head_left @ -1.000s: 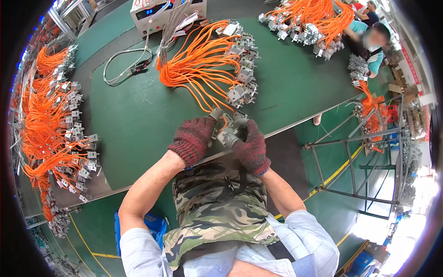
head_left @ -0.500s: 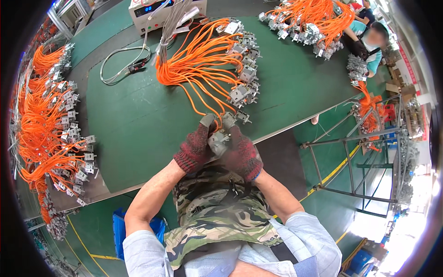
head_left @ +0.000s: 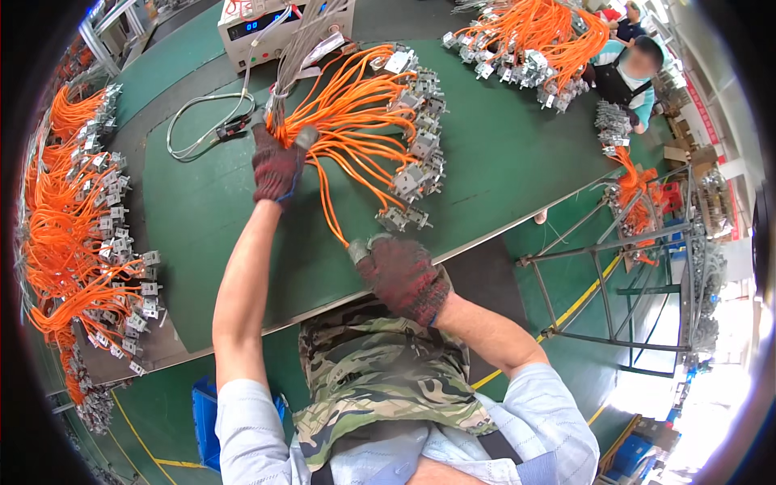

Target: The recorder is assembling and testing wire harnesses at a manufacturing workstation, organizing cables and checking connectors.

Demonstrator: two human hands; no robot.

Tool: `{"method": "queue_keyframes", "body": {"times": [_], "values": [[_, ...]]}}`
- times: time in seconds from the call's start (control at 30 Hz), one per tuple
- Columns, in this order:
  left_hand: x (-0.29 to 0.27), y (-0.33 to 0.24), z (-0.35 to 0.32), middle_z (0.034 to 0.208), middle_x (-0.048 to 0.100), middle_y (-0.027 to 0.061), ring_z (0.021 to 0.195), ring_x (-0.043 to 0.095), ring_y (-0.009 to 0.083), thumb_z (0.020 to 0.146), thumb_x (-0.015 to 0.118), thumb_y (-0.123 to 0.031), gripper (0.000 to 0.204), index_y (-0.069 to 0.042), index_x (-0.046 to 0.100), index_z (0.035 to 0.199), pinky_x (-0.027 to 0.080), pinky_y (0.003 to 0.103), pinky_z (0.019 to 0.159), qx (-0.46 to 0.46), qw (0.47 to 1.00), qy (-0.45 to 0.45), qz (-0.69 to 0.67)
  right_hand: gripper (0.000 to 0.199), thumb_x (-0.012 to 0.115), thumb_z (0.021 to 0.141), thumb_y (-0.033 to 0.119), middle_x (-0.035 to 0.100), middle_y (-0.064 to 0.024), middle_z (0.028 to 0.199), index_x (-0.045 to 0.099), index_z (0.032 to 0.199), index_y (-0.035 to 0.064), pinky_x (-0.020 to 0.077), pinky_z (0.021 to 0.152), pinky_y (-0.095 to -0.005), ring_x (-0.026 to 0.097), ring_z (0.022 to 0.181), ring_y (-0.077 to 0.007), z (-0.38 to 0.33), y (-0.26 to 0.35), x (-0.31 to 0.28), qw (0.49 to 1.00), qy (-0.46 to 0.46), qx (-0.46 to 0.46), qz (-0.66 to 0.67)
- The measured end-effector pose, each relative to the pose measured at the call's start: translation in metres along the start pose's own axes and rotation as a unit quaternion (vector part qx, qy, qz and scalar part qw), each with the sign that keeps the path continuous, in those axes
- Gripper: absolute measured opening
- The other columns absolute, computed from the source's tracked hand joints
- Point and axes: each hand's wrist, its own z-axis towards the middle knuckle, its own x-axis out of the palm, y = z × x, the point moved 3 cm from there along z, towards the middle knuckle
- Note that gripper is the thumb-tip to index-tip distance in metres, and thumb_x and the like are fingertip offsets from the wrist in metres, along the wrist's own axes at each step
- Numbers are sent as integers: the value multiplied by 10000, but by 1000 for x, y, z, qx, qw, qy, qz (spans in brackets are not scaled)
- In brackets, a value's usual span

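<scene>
**Green bench, orange wiring**

Green table (head_left: 501, 162) carries an orange wire bundle (head_left: 356, 113) near its middle. Gloved left hand (head_left: 276, 166) grips the bundle's gathered end; gloved right hand (head_left: 402, 275) pinches one wire's end near the front edge. A tester box (head_left: 283, 24) stands behind.

Both hands are in dark red speckled knit work gloves, left hand (head_left: 276, 166) and right hand (head_left: 402, 276), with greyish worn fingers (head_left: 356, 249). Light blue sleeves pushed up past the elbows, plus a camo-print apron and dark shoulder straps.
</scene>
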Motion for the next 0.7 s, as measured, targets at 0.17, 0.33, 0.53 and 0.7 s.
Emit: {"method": "queue_keyframes", "body": {"times": [0.17, 0.33, 0.53, 0.7], "values": [[39, 19, 48, 1174, 732, 227, 1102, 692, 454, 1003, 681, -450, 472, -89, 661, 1306, 532, 521, 954, -36, 998, -12, 51, 324, 710, 988, 278, 702, -175, 985, 697, 1188, 25, 563, 766, -547, 711, 864, -423, 5, -23, 8, 992, -10, 53, 117], [40, 26, 77, 1139, 741, 237, 1080, 702, 464, 1003, 668, -466, 469, -95, 673, 1289, 545, 526, 931, 31, 996, 30, 80, 720, 851, 866, 355, 674, -213, 1222, 573, 1438, 17, 555, 903, -505, 672, 1058, -441, -7, -50, -24, 964, -108, 112, 216], [45, 23, 78, 1161, 745, 213, 1092, 704, 454, 999, 696, -397, 383, -107, 690, 1249, 561, 514, 919, 38, 996, 20, 80, 658, 840, 853, 312, 673, -222, 1219, 604, 1382, -1, 551, 907, -543, 656, 1095, -462, 24, -64, 13, 950, -225, 175, 124], [41, 27, 79, 1254, 732, 228, 1191, 674, 464, 1005, 669, -435, 503, -112, 634, 1388, 539, 509, 1001, 29, 995, 34, 91, 596, 829, 781, 239, 639, -197, 1277, 674, 1323, 48, 540, 934, -529, 634, 1147, -430, 10, -90, 16, 948, -238, 179, 111]]}}
